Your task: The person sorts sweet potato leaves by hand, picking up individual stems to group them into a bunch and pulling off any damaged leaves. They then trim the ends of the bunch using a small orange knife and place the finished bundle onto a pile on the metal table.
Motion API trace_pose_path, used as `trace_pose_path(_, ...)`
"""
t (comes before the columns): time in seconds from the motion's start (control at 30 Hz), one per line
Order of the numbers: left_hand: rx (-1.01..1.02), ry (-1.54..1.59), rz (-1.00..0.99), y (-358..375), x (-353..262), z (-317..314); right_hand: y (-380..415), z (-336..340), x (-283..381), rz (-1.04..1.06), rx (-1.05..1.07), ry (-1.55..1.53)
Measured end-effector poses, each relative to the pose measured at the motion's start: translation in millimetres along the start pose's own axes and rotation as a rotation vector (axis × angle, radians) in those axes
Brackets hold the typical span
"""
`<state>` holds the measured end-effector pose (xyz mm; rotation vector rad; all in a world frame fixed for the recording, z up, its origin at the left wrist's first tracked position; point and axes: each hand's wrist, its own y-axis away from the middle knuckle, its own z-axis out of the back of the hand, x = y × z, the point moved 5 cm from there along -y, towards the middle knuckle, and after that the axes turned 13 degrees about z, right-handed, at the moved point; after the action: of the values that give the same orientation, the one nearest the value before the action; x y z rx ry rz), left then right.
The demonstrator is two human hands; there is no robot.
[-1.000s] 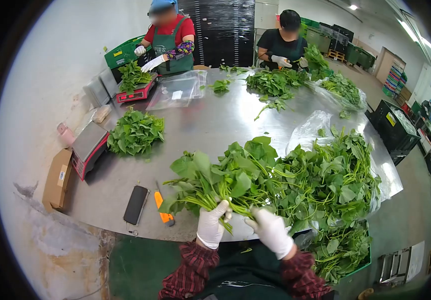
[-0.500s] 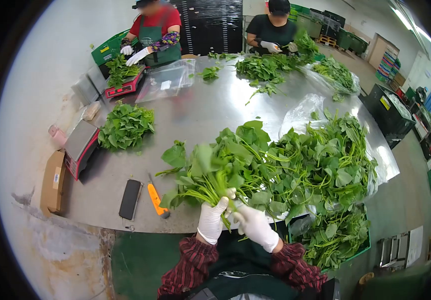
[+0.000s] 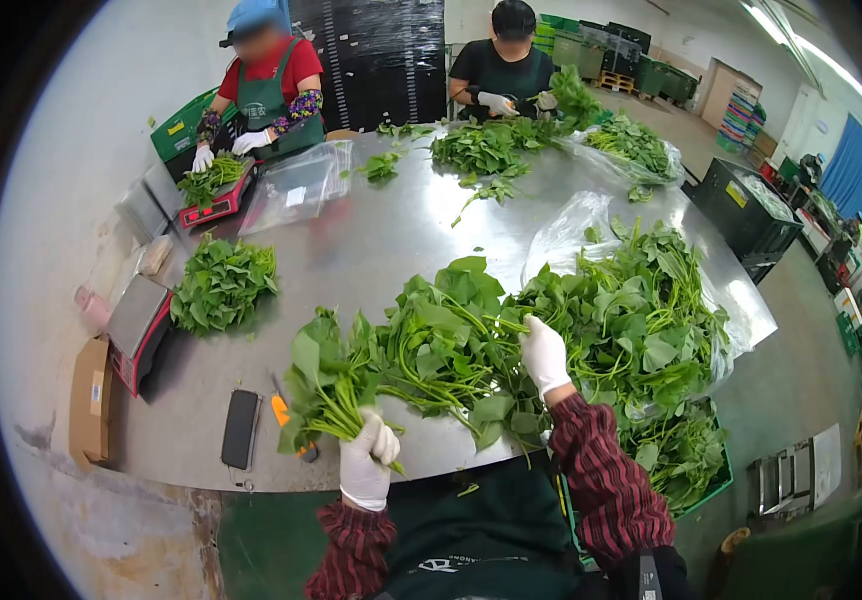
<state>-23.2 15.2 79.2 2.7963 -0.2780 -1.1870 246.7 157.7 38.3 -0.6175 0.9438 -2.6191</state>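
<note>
Two co-workers sort greens across the steel table.

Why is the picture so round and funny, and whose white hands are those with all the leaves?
The camera sits on a person's head and looks down, so its wide lens bends everything round. The hands are that person's own, in white gloves. The left hand grips a bunch of greens by the stems. The right hand reaches into the big pile of greens on the shiny metal table. Near the edge lie a phone and an orange knife. Two other people sort leaves at the far side.
</note>
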Motion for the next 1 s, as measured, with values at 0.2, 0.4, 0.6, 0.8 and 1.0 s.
trace_pose_path(0.2, -0.030, 0.040, 0.079, 1.8, 3.8, 1.7, -9.0, -16.3, -23.8, 0.116, 0.229, 0.107)
trace_pose_path(0.4, -0.294, -0.255, -0.050, -6.6, -13.5, -10.6, -27.8, 40.7, 60.7, 0.451, 0.211, -0.037)
trace_pose_path(0.6, -0.275, -0.502, -0.043, -28.2, -15.0, -33.0, -14.8, 64.0, 136.9, 0.693, 0.300, -0.142)
trace_pose_path(0.8, 0.091, -0.040, 0.528, -26.2, 30.5, -14.8, -0.6, 66.9, 141.8, 0.750, 0.306, -0.172)
trace_pose_path(1.0, 0.009, 0.056, 0.351, -17.6, 45.3, -19.3, 23.2, 62.0, 128.5, -0.142, 0.052, -0.664)
